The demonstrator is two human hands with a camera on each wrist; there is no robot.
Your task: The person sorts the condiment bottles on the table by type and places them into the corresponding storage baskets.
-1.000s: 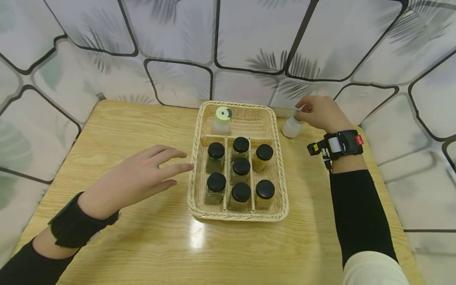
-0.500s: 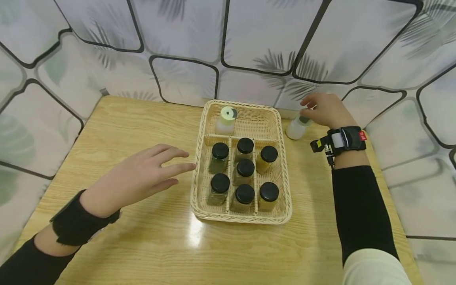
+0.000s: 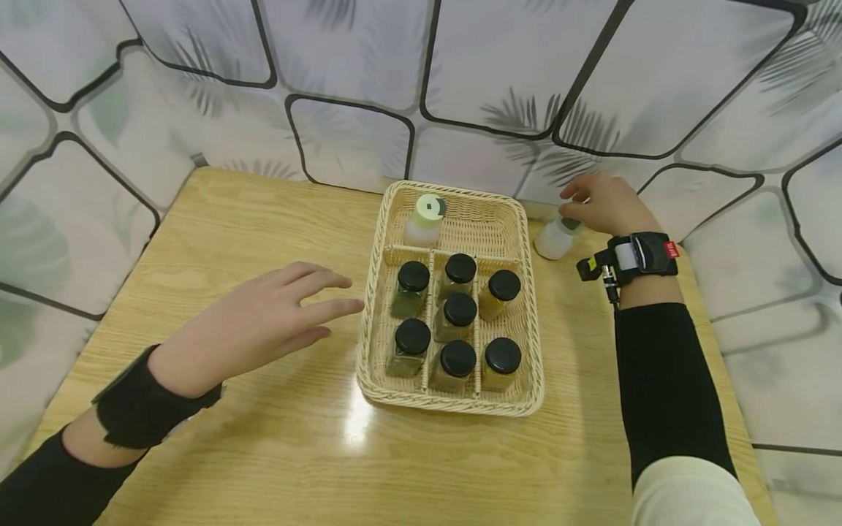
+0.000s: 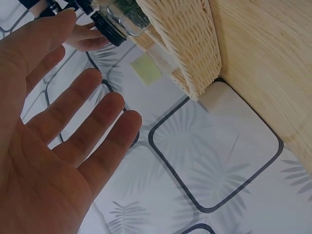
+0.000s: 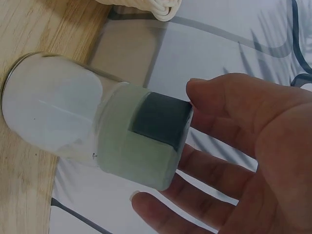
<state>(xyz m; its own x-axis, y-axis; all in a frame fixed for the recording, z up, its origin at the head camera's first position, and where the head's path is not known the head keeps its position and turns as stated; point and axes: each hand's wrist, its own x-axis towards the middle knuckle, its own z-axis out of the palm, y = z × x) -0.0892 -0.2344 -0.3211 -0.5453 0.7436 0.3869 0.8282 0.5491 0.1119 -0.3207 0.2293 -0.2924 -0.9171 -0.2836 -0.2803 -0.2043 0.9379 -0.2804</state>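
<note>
My right hand (image 3: 608, 204) is at the cap of a seasoning jar (image 3: 555, 239) standing on the table right of the basket. In the right wrist view this jar (image 5: 53, 105) has white contents and a pale green cap (image 5: 141, 136) with a dark patch. My thumb tip is at the cap's corner; the other fingers (image 5: 214, 170) spread loosely behind it, partly hidden. My left hand (image 3: 256, 325) hovers with spread fingers beside the left rim of the wicker basket (image 3: 371, 314). A similar jar (image 3: 424, 223) stands in the basket's back compartment.
Several glass spice jars with black lids, such as a green-filled one (image 3: 411, 288) and a yellow-filled one (image 3: 498, 294), fill the basket's three front compartments. A patterned wall covering (image 3: 349, 146) rises behind the wooden table (image 3: 263, 453) and along both sides.
The head view has shifted slightly, so the basket and jars sit further right. My right hand is a touch higher, and more of the cap shows. My left hand has barely moved.
</note>
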